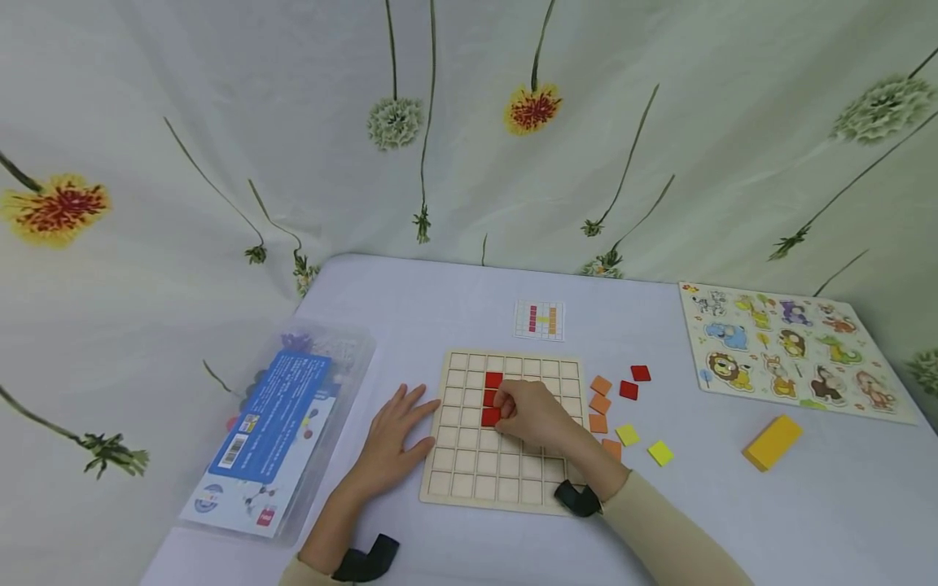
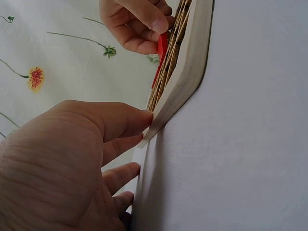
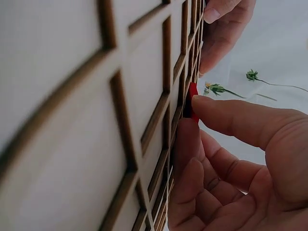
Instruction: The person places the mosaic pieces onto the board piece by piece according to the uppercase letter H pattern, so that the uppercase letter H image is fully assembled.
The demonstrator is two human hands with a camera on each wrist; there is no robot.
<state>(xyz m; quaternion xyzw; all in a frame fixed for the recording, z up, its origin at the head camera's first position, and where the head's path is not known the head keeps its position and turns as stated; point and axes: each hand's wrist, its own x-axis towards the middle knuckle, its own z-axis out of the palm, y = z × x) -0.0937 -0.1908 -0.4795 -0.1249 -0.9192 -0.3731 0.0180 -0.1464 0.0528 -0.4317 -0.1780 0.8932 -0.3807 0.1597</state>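
A wooden grid board (image 1: 456,462) lies on the table, with red square tiles (image 1: 493,379) in a column in its upper cells. My right hand (image 1: 535,413) is over the board, and its thumb and fingers pinch a red tile (image 3: 194,91) at the grid; the fingers partly cover the tiles in the head view. At the board's left edge rests my left hand (image 1: 396,439), fingers spread, with a fingertip touching the rim in the left wrist view. Orange tiles (image 1: 599,404), yellow tiles (image 1: 660,453) and two loose red tiles (image 1: 641,373) lie right of the board.
A small pattern card (image 1: 539,320) lies behind the board. To the left is a clear plastic case (image 1: 359,358) with a blue and white label sheet. An animal puzzle board (image 1: 795,350) and a yellow block (image 1: 773,443) are on the right. Flowered cloth hangs behind.
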